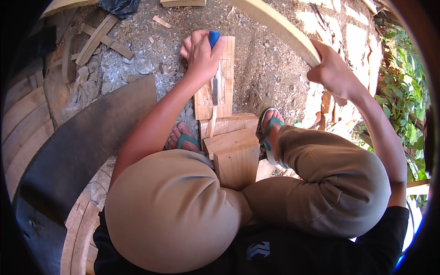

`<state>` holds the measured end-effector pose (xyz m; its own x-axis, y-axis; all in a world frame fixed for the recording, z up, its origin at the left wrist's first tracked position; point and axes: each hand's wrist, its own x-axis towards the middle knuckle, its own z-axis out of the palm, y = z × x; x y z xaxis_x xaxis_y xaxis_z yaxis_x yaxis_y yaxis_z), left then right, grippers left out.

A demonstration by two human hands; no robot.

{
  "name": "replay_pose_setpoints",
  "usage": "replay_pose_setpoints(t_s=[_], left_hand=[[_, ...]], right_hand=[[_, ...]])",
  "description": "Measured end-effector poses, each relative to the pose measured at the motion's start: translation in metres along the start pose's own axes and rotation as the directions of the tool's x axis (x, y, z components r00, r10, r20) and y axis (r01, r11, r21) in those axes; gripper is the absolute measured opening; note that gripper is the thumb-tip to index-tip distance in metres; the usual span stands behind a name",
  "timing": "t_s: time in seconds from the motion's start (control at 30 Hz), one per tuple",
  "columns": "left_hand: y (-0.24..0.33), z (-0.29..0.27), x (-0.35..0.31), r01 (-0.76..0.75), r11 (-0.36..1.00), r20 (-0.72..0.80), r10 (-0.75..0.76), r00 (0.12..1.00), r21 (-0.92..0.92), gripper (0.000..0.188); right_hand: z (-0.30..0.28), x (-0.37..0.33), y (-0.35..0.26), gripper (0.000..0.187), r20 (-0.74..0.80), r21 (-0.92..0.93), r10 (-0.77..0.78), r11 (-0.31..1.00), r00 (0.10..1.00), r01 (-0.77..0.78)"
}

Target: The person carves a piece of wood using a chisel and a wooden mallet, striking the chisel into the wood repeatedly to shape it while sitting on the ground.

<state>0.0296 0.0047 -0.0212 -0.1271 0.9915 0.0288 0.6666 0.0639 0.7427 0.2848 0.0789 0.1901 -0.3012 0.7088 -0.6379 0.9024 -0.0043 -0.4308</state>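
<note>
My left hand [201, 57] is closed round the blue handle of a chisel [215, 91]. The chisel's blade lies low along a wooden board [227, 103], in a rough cut strip. A curled sliver of wood [212, 123] hangs at the board's near end, by the blade tip. My right hand [332, 71] grips the end of a pale wooden bar [279, 30], raised over the ground and running out of view at the top. Several wooden blocks [236, 160] are stacked between my legs, close against the board.
My sandalled feet [183, 137] flank the board and blocks. A dark curved panel [87, 133] stands on the left, with planks [27, 114] beyond it. Crossed wood offcuts [98, 41] and a black plastic bag [119, 7] lie farther off. Green plants [401, 91] border the right.
</note>
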Motion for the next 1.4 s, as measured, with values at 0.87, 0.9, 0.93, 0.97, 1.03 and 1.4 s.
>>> replay_pose_setpoints(t_s=[0.87, 0.9, 0.93, 0.97, 1.03, 1.4], left_hand=[[0.049, -0.041, 0.043, -0.069, 0.493, -0.111, -0.057, 0.992, -0.867, 0.018], [0.048, -0.040, 0.044, -0.070, 0.494, -0.114, -0.059, 0.992, -0.866, 0.018], [0.049, -0.038, 0.044, -0.071, 0.496, -0.117, -0.062, 0.991, -0.866, 0.018], [0.049, -0.036, 0.044, -0.068, 0.490, -0.111, -0.058, 0.992, -0.869, 0.018], [0.048, -0.033, 0.044, -0.064, 0.481, -0.102, -0.053, 0.993, -0.875, 0.019], [0.051, -0.024, 0.043, -0.133, 0.765, -0.122, 0.072, 0.990, -0.630, 0.033]], right_hand=[[0.046, 0.032, 0.023, 0.045, 0.046, 0.284, -0.088, 0.956, 0.995, 0.071], [0.046, 0.033, 0.025, 0.051, 0.055, 0.290, -0.082, 0.955, 0.995, 0.062], [0.046, 0.033, 0.027, 0.057, 0.064, 0.295, -0.075, 0.954, 0.995, 0.053], [0.045, 0.033, 0.029, 0.063, 0.072, 0.300, -0.069, 0.953, 0.995, 0.044], [0.038, 0.028, 0.021, 0.066, 0.070, 0.329, -0.047, 0.944, 0.996, 0.021], [-0.008, -0.042, -0.002, 0.070, -0.280, -0.026, -0.179, 0.983, 0.943, 0.179]])
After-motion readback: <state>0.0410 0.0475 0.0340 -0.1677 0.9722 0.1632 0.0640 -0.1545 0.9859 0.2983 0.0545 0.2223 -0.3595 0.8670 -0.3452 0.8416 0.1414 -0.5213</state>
